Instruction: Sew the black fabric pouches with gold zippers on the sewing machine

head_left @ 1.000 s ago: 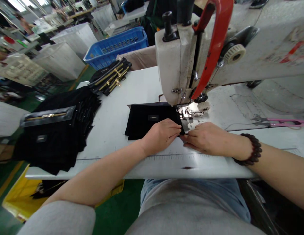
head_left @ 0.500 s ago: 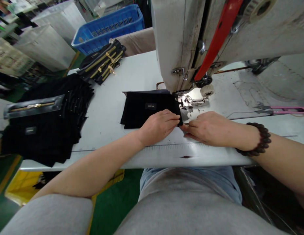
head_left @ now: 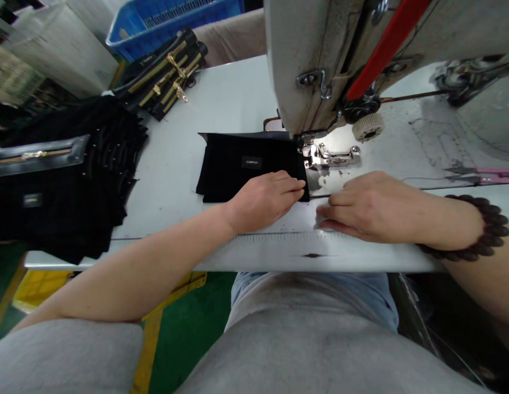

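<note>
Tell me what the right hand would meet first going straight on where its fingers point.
Probably the near right corner of the black cloth, then the left hand; the right hand's height above the table is unclear.

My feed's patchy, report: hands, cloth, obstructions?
Left hand on black cloth. Right hand apart, to its right. Presser foot close by its upper right corner.

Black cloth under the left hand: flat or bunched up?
Flat. The black cloth lies spread on the table, label facing up, left hand near its right edge.
</note>
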### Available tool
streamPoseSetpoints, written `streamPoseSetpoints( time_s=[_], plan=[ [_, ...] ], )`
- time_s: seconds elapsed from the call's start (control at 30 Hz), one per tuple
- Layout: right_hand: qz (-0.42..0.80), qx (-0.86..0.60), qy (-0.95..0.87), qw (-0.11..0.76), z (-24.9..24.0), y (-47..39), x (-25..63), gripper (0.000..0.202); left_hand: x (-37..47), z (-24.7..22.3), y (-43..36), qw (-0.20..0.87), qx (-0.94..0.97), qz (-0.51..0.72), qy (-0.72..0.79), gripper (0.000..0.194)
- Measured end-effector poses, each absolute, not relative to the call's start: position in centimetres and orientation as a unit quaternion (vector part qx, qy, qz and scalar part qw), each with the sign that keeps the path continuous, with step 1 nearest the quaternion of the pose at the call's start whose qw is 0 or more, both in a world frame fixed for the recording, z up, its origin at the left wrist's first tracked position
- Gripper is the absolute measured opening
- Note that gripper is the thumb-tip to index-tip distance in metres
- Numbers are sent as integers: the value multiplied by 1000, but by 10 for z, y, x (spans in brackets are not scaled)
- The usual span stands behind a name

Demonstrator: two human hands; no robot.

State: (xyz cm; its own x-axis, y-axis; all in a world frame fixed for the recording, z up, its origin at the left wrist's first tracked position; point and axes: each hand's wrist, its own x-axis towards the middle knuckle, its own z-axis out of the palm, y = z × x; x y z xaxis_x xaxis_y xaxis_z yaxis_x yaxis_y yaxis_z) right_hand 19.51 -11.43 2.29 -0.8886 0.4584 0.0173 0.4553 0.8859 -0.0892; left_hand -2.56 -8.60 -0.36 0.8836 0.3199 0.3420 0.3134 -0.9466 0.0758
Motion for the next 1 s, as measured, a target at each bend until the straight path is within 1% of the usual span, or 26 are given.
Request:
streamPoseSetpoints(
  time_s=[0.13, 0.23, 0.63, 0.87, 1.0],
  plan=[
    [-27, -262, -963, 54, 17, -114, 193, 42, -26, -2, -87, -30, 976, 165, 140, 23],
    [-54, -265, -962, 49, 13, -115, 189, 40, -28, 0, -87, -34, 976, 165, 135, 23],
    [-29, -291, -956, 3, 8, -119, 185, 30, -35, 3, -83, 9, 979, 155, 129, 23],
    [-16, -347, -938, -16, 6, -114, 182, 35, -37, -5, -70, 27, 978, 155, 137, 25],
    [-27, -358, -933, -7, 6, -107, 182, 36, -36, -7, -60, 23, 980, 138, 142, 25]
  ],
)
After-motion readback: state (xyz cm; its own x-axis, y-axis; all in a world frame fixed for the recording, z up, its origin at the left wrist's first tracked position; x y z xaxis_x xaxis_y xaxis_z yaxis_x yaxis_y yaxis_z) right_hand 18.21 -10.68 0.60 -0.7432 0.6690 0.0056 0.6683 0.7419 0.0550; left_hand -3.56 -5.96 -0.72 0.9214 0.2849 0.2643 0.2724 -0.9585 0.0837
